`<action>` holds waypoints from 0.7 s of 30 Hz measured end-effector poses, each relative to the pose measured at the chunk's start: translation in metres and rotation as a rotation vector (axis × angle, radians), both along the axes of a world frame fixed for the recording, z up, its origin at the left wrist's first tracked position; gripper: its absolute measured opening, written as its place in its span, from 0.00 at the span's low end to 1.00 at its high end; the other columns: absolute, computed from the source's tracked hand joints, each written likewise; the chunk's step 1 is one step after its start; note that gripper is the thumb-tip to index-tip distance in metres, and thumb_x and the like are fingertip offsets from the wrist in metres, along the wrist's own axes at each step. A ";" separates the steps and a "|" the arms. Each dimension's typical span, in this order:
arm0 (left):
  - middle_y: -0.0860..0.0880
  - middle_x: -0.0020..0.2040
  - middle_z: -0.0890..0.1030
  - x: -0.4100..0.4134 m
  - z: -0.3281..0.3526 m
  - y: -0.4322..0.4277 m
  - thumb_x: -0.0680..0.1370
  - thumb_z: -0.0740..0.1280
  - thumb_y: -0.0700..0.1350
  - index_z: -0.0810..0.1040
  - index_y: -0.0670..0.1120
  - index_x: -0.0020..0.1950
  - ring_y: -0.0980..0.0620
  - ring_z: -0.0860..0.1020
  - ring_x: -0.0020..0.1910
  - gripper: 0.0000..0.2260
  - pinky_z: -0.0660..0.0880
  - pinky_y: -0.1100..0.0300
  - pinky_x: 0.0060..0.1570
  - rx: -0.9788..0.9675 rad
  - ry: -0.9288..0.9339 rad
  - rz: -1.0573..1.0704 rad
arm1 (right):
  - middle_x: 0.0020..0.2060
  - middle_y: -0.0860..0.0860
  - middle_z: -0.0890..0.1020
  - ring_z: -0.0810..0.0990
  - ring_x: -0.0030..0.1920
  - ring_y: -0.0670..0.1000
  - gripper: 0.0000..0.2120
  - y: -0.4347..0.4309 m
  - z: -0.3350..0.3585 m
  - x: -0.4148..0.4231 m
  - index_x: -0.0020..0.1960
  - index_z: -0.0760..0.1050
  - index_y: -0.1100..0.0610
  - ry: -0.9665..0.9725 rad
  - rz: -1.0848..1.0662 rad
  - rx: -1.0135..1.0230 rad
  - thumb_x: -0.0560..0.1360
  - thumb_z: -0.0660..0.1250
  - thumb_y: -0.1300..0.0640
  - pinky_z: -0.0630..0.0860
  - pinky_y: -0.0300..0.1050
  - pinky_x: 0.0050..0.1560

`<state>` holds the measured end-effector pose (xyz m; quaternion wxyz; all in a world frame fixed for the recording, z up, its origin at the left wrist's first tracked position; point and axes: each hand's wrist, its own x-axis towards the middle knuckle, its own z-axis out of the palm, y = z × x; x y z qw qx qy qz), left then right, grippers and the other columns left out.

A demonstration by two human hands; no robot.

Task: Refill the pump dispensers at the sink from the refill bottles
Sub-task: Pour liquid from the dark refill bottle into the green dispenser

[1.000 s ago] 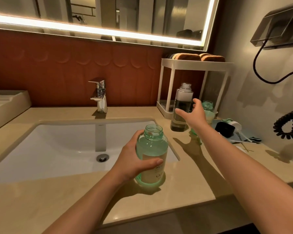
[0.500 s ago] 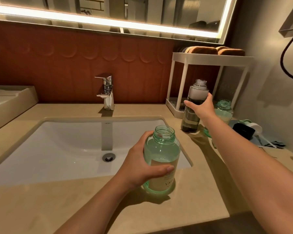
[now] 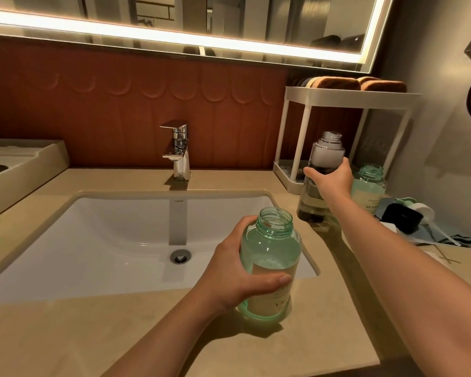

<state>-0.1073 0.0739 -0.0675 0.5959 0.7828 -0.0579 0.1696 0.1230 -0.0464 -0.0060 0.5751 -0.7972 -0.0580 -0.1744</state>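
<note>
A green glass dispenser bottle [image 3: 269,257] with its pump off and mouth open stands on the counter at the sink's right front corner. My left hand [image 3: 237,276] is wrapped around its side. Further back, a tall clear refill bottle [image 3: 324,159] with an open threaded neck and dark liquid in its lower part stands by the white rack. My right hand [image 3: 331,180] grips its middle. A second green bottle [image 3: 369,183], also open, stands just behind and to the right of that hand.
The white sink basin [image 3: 106,240] and chrome tap [image 3: 178,151] lie to the left. A white two-tier rack [image 3: 346,97] holding brown sponges stands at the back right. Black and white pump parts [image 3: 404,216] lie on the counter's right side. A beige tray [image 3: 19,164] sits at far left.
My right hand reached the tall refill bottle and closed around its middle. The left hand stayed on the green bottle. The view has shifted slightly.
</note>
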 end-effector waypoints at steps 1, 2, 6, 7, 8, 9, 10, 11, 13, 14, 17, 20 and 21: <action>0.60 0.55 0.79 0.000 0.000 0.000 0.57 0.75 0.57 0.69 0.59 0.61 0.57 0.77 0.57 0.34 0.76 0.60 0.55 -0.003 -0.001 0.001 | 0.71 0.56 0.65 0.64 0.70 0.56 0.41 0.000 0.000 -0.001 0.74 0.55 0.59 0.001 0.001 0.006 0.69 0.74 0.55 0.65 0.48 0.67; 0.60 0.55 0.79 0.000 0.000 0.000 0.56 0.75 0.57 0.69 0.59 0.61 0.57 0.77 0.57 0.34 0.76 0.60 0.55 -0.005 -0.003 0.001 | 0.71 0.55 0.64 0.63 0.71 0.56 0.42 0.001 0.000 -0.004 0.75 0.53 0.59 0.000 0.003 0.013 0.69 0.74 0.55 0.64 0.49 0.67; 0.57 0.55 0.79 0.001 0.000 -0.001 0.55 0.75 0.58 0.69 0.57 0.62 0.55 0.77 0.57 0.36 0.76 0.59 0.55 -0.009 -0.008 0.007 | 0.70 0.55 0.66 0.65 0.70 0.55 0.45 -0.004 0.007 -0.015 0.75 0.54 0.59 -0.053 0.050 0.083 0.67 0.76 0.53 0.65 0.49 0.68; 0.58 0.55 0.79 0.000 -0.001 -0.001 0.55 0.75 0.58 0.69 0.56 0.62 0.56 0.77 0.57 0.37 0.76 0.59 0.55 -0.007 -0.009 0.012 | 0.68 0.54 0.69 0.68 0.68 0.54 0.43 -0.005 0.009 -0.020 0.74 0.56 0.59 -0.077 0.080 0.101 0.66 0.76 0.53 0.68 0.46 0.66; 0.58 0.55 0.79 0.000 0.000 -0.001 0.55 0.75 0.59 0.69 0.56 0.63 0.56 0.77 0.57 0.37 0.76 0.59 0.55 -0.005 -0.011 0.015 | 0.64 0.53 0.72 0.71 0.64 0.52 0.40 -0.009 0.012 -0.027 0.72 0.59 0.59 -0.108 0.111 0.113 0.66 0.76 0.54 0.70 0.40 0.61; 0.58 0.56 0.79 0.000 0.000 -0.001 0.55 0.75 0.59 0.69 0.56 0.63 0.56 0.77 0.57 0.38 0.76 0.59 0.55 -0.002 -0.013 0.017 | 0.60 0.50 0.74 0.73 0.60 0.48 0.36 -0.011 0.016 -0.036 0.70 0.62 0.59 -0.137 0.144 0.121 0.67 0.75 0.54 0.71 0.32 0.55; 0.57 0.56 0.79 -0.001 0.001 -0.002 0.55 0.75 0.59 0.69 0.56 0.63 0.56 0.77 0.57 0.38 0.76 0.60 0.55 0.000 -0.018 0.017 | 0.56 0.48 0.74 0.73 0.55 0.46 0.33 -0.015 0.019 -0.047 0.68 0.64 0.58 -0.165 0.178 0.126 0.68 0.74 0.55 0.70 0.25 0.47; 0.57 0.56 0.79 -0.002 0.002 -0.002 0.55 0.75 0.59 0.69 0.56 0.63 0.56 0.77 0.56 0.37 0.76 0.61 0.54 -0.003 -0.022 0.016 | 0.54 0.47 0.74 0.73 0.53 0.44 0.31 -0.018 0.022 -0.056 0.67 0.65 0.58 -0.192 0.210 0.137 0.68 0.74 0.55 0.68 0.22 0.41; 0.57 0.55 0.79 -0.004 0.003 -0.003 0.55 0.75 0.59 0.70 0.56 0.62 0.57 0.77 0.56 0.37 0.76 0.62 0.54 -0.013 -0.025 0.011 | 0.53 0.48 0.76 0.75 0.50 0.43 0.29 -0.026 0.028 -0.076 0.66 0.66 0.58 -0.231 0.269 0.160 0.69 0.73 0.54 0.70 0.22 0.37; 0.57 0.55 0.79 -0.006 0.004 -0.004 0.55 0.75 0.59 0.70 0.56 0.62 0.58 0.77 0.56 0.37 0.76 0.62 0.53 -0.012 -0.024 0.010 | 0.51 0.48 0.76 0.75 0.49 0.41 0.27 -0.030 0.031 -0.086 0.65 0.67 0.58 -0.242 0.292 0.165 0.69 0.73 0.54 0.71 0.22 0.36; 0.60 0.54 0.79 -0.011 0.006 -0.003 0.54 0.75 0.59 0.70 0.59 0.59 0.60 0.77 0.55 0.34 0.76 0.66 0.50 0.001 -0.007 0.002 | 0.46 0.43 0.76 0.75 0.46 0.38 0.21 -0.043 0.036 -0.114 0.59 0.68 0.53 -0.249 0.349 0.148 0.70 0.72 0.54 0.71 0.23 0.34; 0.64 0.52 0.79 -0.017 0.010 0.002 0.55 0.75 0.58 0.70 0.60 0.58 0.63 0.77 0.53 0.33 0.75 0.69 0.47 0.025 -0.001 -0.011 | 0.47 0.45 0.77 0.77 0.47 0.43 0.20 -0.057 0.038 -0.135 0.58 0.69 0.52 -0.245 0.413 0.110 0.70 0.72 0.53 0.74 0.27 0.34; 0.64 0.52 0.79 -0.022 0.011 0.003 0.55 0.76 0.58 0.70 0.60 0.58 0.63 0.77 0.53 0.33 0.75 0.70 0.47 0.042 -0.004 -0.009 | 0.46 0.47 0.78 0.78 0.47 0.44 0.19 -0.062 0.038 -0.143 0.57 0.70 0.52 -0.244 0.440 0.097 0.69 0.73 0.53 0.74 0.28 0.35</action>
